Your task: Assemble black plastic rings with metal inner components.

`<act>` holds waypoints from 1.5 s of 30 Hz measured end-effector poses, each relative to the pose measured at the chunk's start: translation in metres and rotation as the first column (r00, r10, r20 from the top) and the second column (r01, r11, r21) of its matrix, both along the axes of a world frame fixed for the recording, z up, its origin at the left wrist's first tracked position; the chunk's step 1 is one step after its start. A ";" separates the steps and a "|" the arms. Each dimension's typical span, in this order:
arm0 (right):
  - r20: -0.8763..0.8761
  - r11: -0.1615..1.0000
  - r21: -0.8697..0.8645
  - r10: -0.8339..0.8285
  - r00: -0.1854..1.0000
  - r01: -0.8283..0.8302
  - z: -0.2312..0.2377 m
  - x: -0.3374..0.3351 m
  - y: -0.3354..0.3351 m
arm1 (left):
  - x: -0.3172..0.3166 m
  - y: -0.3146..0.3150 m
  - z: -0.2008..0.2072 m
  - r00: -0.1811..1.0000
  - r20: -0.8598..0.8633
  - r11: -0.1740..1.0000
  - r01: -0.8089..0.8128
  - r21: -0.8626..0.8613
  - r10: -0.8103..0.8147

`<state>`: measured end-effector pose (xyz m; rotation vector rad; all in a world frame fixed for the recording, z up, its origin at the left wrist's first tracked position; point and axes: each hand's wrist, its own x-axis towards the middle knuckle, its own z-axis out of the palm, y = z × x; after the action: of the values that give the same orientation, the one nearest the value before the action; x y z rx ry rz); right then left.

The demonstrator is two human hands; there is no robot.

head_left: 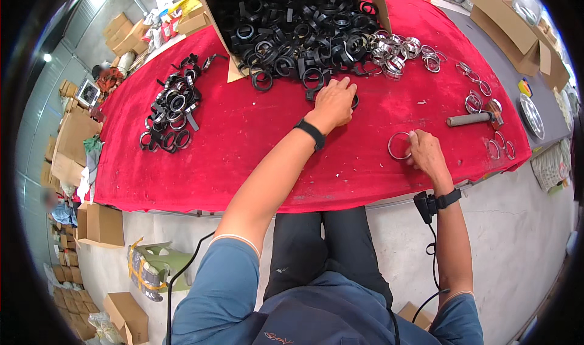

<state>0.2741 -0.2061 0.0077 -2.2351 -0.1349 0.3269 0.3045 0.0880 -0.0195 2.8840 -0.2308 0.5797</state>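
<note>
I see two heaps of black plastic rings on the red cloth (255,138): the big heap (298,29) spills out of an open cardboard box (234,71) at the far side of the cloth, and a smaller heap (173,111) lies on the left part of the cloth. The pieces in each heap are too many to count. A cluster of silver metal rings (395,50) sits at the right end of the big heap, and several single silver rings (477,93) are scattered on the right part of the cloth. One grey cylinder tool (471,119) lies among them. Nothing stands between my hands and the big heap.

My left hand (333,105) is stretched to the near edge of the big heap, fingers bent down over one black ring (313,94), pressing on it. My right hand (426,150) rests on the cloth nearer to me, and its fingertips pinch one silver ring (399,145) at its rim.
</note>
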 end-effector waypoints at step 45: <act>-0.035 -0.119 0.979 0.706 0.707 0.167 -0.005 -0.128 -0.042 | -0.155 0.088 0.038 0.839 -0.516 0.929 0.033 0.368 0.175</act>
<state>0.1463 -0.2480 0.0022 -0.3572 -0.4158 0.8561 0.1499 0.1761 0.0184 3.2719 -0.1519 -0.3328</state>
